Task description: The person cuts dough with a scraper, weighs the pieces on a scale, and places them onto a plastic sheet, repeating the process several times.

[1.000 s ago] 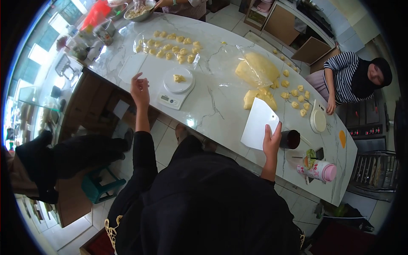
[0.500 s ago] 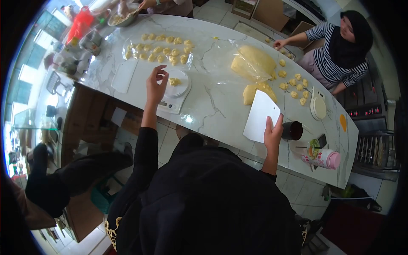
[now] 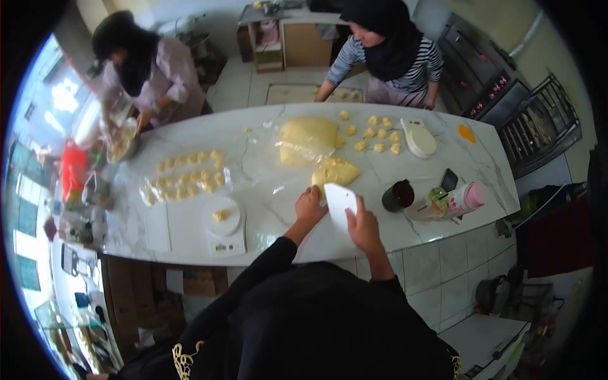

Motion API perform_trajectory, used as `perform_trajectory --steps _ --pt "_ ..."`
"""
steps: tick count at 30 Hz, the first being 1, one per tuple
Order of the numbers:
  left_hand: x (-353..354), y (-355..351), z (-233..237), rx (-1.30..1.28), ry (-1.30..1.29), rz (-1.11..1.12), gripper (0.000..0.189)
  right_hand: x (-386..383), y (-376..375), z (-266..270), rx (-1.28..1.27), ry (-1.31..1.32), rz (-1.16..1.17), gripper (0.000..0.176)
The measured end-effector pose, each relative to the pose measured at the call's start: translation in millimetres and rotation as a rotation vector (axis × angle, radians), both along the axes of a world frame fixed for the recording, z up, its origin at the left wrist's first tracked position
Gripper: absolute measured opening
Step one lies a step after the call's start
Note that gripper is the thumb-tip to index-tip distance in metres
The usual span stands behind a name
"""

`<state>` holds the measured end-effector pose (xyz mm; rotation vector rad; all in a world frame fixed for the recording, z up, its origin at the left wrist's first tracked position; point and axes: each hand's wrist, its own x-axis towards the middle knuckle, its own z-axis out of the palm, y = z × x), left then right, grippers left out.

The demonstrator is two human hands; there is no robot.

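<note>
My right hand (image 3: 363, 228) grips a flat white dough scraper (image 3: 341, 212), its upper edge against the near side of a cut yellow dough piece (image 3: 339, 171). My left hand (image 3: 309, 208) is at the left end of that piece, its fingers closed on the dough's near edge; the fingertips are partly hidden. Behind lies a large yellow dough slab (image 3: 308, 134) under clear plastic. To the left, a small dough lump (image 3: 221, 216) sits on the round plate of a white kitchen scale (image 3: 226, 245).
Rows of dough lumps (image 3: 192, 177) lie on plastic at the left, more (image 3: 379, 147) at the right. A second scale (image 3: 420, 140), a dark cup (image 3: 398, 197), a phone (image 3: 449, 180) and a pink-capped bottle (image 3: 465, 197) stand rightward. Two people work across the table.
My left hand has moved from beside the scale to the dough piece. The scraper has come down to the dough's near edge. The view has turned, showing more of both people.
</note>
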<state>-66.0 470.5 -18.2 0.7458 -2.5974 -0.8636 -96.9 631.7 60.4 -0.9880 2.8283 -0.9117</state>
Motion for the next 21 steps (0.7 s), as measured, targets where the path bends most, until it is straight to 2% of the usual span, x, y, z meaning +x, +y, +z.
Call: perform_trajectory --steps 4,8,10,11,13,17,19,21 --pt "-13 -10 -17 0.008 0.089 0.016 0.015 2 3 5 0.004 -0.089 0.046 0.037" --pt "-6 -11 -19 0.027 0.146 0.016 0.017 -3 -1 0 -0.015 -0.103 0.102 0.036" --pt "-2 -12 -18 0.319 0.352 0.039 0.023 -6 -6 -3 -0.005 -0.092 0.135 0.035" --pt "0 -12 -18 0.312 0.355 0.059 0.023 -8 -10 -3 0.009 -0.078 0.15 0.035" --pt "6 -13 -20 0.535 0.381 0.125 0.023 -12 -20 -7 0.023 -0.058 0.187 0.035" --pt "13 -23 -38 0.424 0.375 0.084 0.016 -20 -44 -8 0.048 -0.002 0.253 0.035" --pt "12 -25 -35 0.517 0.327 0.089 0.008 -23 -55 -3 0.087 -0.008 0.29 0.035" --pt "15 -24 -33 0.531 0.325 0.1 0.011 -27 -64 1 0.17 -0.003 0.347 0.034"
